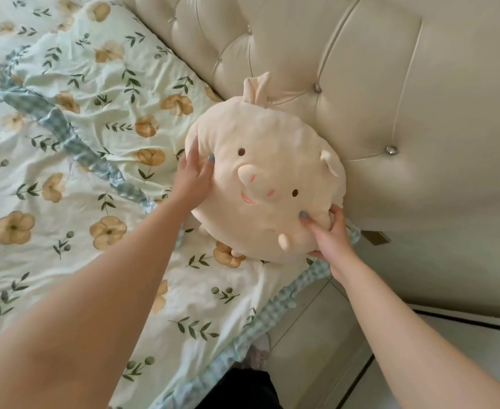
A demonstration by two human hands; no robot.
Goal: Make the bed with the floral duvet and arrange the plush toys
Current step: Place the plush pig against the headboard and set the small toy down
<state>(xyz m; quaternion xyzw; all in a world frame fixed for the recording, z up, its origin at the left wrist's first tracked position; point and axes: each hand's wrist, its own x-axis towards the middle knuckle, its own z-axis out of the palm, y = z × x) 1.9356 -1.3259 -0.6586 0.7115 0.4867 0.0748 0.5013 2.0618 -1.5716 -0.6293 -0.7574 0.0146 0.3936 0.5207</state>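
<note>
A round cream pig plush (268,175) with small ears, a pink snout and a knotted top leans against the padded headboard (390,93) at the head of the bed. My left hand (194,172) grips its left side, thumb on its face. My right hand (330,236) holds its lower right edge, thumb pressed in beside one eye. The floral duvet (74,202), white with yellow flowers, green sprigs and a blue checked frill, lies spread and wrinkled over the bed beneath the plush.
A matching floral pillow (101,63) lies to the left along the headboard. The bed's edge runs diagonally at lower right, with pale tiled floor (316,335) beyond it. My dark clothing shows at the bottom.
</note>
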